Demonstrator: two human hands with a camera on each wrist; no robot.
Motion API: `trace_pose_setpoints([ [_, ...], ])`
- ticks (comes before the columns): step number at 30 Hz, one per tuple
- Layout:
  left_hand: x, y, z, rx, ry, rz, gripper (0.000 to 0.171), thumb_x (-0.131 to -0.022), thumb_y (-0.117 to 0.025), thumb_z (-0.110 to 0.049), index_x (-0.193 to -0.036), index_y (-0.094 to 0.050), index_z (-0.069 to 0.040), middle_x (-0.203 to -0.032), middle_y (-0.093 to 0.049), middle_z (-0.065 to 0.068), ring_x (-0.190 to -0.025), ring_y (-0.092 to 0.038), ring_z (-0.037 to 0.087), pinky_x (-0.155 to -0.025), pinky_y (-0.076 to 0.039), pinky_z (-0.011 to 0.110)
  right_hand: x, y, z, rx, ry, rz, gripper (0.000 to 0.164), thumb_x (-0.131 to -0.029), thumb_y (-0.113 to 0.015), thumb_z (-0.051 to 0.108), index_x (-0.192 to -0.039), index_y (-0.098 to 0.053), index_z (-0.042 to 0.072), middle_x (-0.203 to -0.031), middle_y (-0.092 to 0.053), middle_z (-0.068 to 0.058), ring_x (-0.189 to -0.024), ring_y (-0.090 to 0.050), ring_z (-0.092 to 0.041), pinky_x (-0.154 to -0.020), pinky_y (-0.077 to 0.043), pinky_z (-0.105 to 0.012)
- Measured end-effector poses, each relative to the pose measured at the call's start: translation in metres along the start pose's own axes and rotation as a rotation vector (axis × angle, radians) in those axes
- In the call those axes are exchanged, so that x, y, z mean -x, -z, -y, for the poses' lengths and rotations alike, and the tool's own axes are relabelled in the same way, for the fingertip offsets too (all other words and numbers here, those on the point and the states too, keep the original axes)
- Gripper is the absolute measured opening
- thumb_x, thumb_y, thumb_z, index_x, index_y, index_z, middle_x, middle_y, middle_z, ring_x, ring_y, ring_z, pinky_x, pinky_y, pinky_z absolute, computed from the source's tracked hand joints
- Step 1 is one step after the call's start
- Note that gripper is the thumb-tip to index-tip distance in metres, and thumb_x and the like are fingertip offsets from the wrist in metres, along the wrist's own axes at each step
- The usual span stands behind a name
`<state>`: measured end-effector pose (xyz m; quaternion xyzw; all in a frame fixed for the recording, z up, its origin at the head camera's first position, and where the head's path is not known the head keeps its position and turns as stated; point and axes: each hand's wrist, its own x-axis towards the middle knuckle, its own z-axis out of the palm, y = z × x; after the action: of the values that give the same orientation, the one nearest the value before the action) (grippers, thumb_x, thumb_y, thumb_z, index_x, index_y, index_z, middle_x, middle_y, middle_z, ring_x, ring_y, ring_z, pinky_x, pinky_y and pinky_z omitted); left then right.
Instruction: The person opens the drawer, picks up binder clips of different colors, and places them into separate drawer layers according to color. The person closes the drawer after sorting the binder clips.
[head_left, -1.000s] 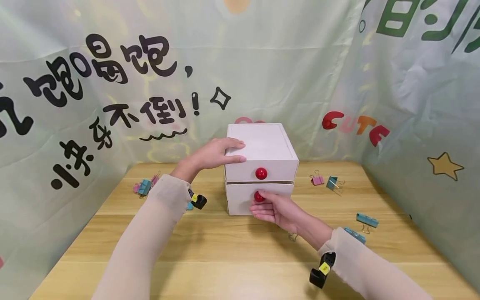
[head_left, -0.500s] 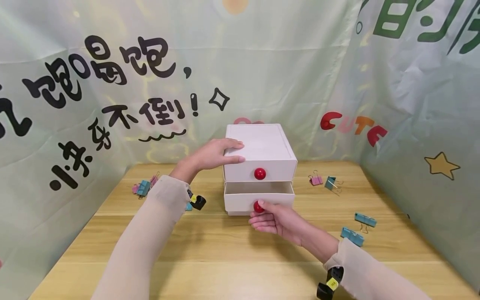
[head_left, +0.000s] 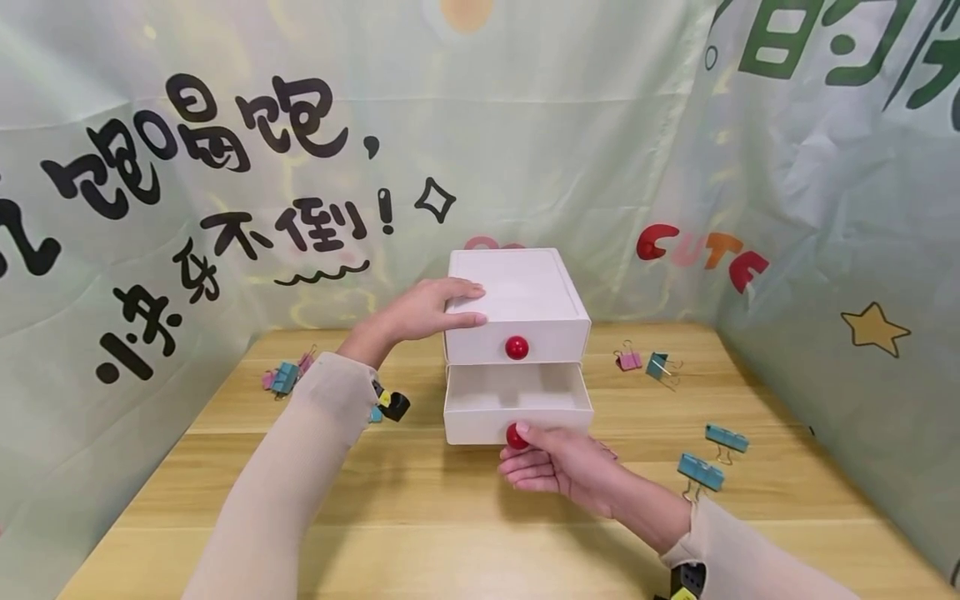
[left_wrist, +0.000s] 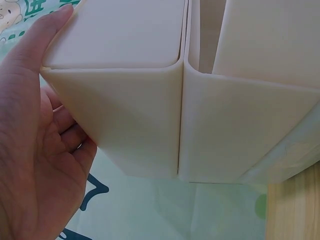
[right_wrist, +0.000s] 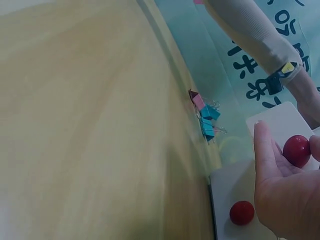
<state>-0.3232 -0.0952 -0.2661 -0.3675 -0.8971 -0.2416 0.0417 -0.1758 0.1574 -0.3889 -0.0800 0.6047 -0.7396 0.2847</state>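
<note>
Around the white drawer unit [head_left: 551,340] lie binder clips [head_left: 701,472], some partly hidden.

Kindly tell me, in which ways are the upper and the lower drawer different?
The upper drawer is closed, while the lower drawer is pulled out. The upper drawer's inside is hidden; the lower drawer's is visible. The upper drawer's knob is untouched, but the person's right grip holds the lower drawer's knob. Both have white fronts with red knobs.

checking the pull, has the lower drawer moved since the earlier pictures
Yes: in the head view, the lower drawer has slid toward the camera, farther out from under the unmoved upper drawer.
</note>
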Motion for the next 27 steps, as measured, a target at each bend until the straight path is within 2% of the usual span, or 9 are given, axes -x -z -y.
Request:
trace_pose_setpoints([
  [6, 0.002, 0.000, 0.001, -0.003, 0.010, 0.002, 0.062, -0.089, -0.065, -0.053, -0.139, -0.057, -0.016, -0.145, -0.049, -0.001, -0.135, -0.041, 0.018, -0.112, -0.031, 0.039, 0.006, 0.001, -0.003, 0.044, -0.008, 0.035, 0.058, -0.097, -0.058, 0.041, -0.119, -0.058, -0.013, -0.108, -0.068, -0.025, -0.093, -0.070, -0.026, -0.088, -0.054, -0.038],
  [11, 0.003, 0.000, 0.002, -0.006, 0.010, 0.001, 0.063, -0.089, -0.064, -0.053, -0.139, -0.057, -0.016, -0.146, -0.049, -0.001, -0.136, -0.041, 0.019, -0.112, -0.031, 0.039, 0.012, 0.008, -0.003, 0.111, -0.002, 0.078, 0.058, -0.100, -0.056, 0.037, -0.125, -0.053, -0.015, -0.114, -0.065, -0.028, -0.097, -0.068, -0.029, -0.090, -0.053, -0.040],
  [15, 0.004, -0.001, 0.002, -0.004, 0.007, 0.011, 0.063, -0.089, -0.064, -0.054, -0.140, -0.056, -0.016, -0.146, -0.048, 0.000, -0.136, -0.040, 0.019, -0.112, -0.030, 0.039, 0.022, 0.017, -0.002, 0.238, 0.044, 0.124, 0.045, -0.102, -0.053, 0.027, -0.123, -0.055, -0.013, -0.117, -0.063, -0.028, -0.106, -0.063, -0.037, -0.093, -0.051, -0.044],
  [19, 0.004, 0.000, 0.001, 0.000, 0.016, 0.015, 0.063, -0.090, -0.064, -0.053, -0.140, -0.056, -0.016, -0.147, -0.048, 0.000, -0.136, -0.040, 0.019, -0.112, -0.030, 0.039, 0.032, 0.027, 0.005, 0.394, 0.084, 0.156, 0.039, -0.103, -0.052, 0.025, -0.124, -0.057, -0.007, -0.120, -0.061, -0.025, -0.112, -0.059, -0.041, -0.094, -0.050, -0.045],
  [22, 0.002, 0.000, 0.001, -0.017, 0.012, 0.009, 0.063, -0.090, -0.064, -0.053, -0.140, -0.056, -0.017, -0.147, -0.048, -0.001, -0.136, -0.041, 0.019, -0.112, -0.031, 0.039, 0.039, 0.034, 0.013, 0.475, 0.105, 0.141, 0.040, -0.102, -0.053, 0.025, -0.129, -0.056, -0.006, -0.122, -0.061, -0.024, -0.113, -0.058, -0.042, -0.094, -0.050, -0.045],
  [27, 0.000, 0.001, 0.000, -0.047, 0.008, 0.013, 0.063, -0.090, -0.063, -0.055, -0.141, -0.055, -0.018, -0.146, -0.048, -0.002, -0.136, -0.041, 0.019, -0.112, -0.031, 0.038, 0.051, 0.045, 0.023, 0.605, 0.152, 0.053, 0.039, -0.101, -0.056, 0.025, -0.128, -0.059, -0.004, -0.119, -0.062, -0.020, -0.111, -0.060, -0.039, -0.092, -0.052, -0.043],
])
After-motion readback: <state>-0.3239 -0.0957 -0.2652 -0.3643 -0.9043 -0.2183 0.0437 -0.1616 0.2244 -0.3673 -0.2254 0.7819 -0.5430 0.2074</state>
